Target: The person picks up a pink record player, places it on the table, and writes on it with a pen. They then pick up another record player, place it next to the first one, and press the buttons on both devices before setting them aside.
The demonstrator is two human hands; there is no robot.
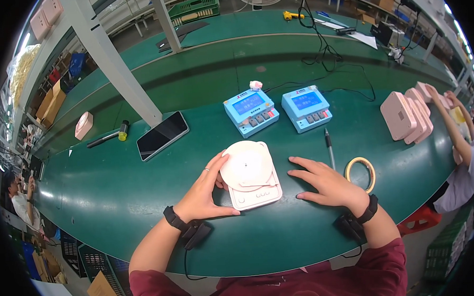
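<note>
A pale pink, record-player-shaped device lies in front of me, with a round white disc and a small arm on top. My left hand grips its left side: the thumb is at the lower corner and the fingers reach the disc's edge. To the right, apart from the device, my right hand is held over the green table with fingers spread and nothing in them. Just beyond that hand are a pen and a roll of tan tape.
Two blue display boxes with cables stand beyond the device. A smartphone and a hammer lie at the left. Several pink units stand stacked at the right, near a co-worker's arms. A grey post rises far left.
</note>
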